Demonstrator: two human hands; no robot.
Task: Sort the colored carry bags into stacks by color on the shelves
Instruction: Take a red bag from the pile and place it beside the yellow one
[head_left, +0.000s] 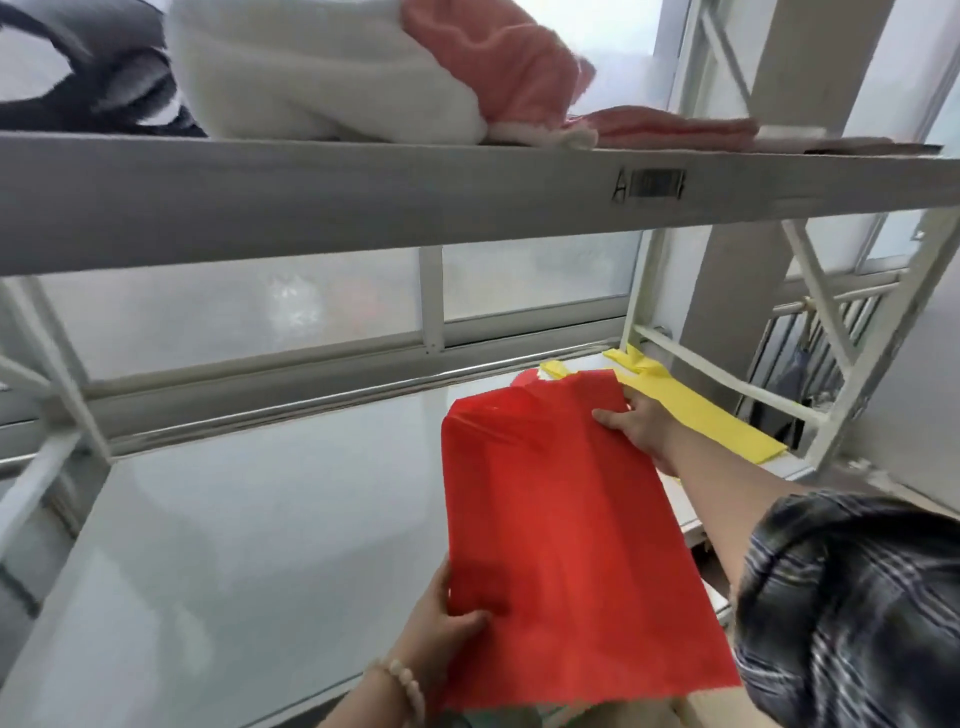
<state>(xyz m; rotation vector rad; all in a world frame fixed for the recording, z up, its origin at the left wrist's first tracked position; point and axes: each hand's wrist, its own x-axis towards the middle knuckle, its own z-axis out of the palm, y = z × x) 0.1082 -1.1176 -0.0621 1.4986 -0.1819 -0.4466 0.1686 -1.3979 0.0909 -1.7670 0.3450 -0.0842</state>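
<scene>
My left grip (441, 618) pinched the near corner of the red bag (566, 525), thumb on top and fingers curled beneath. The bag lay flat, reaching from past the shelf's (234, 519) front edge toward its back right corner. My right grip (636, 423) held the bag's far right edge, thumb over it, the rest tucked under. Just beyond, yellow bags (696, 410) lay stacked at the shelf's right edge, partly under the red one.
</scene>
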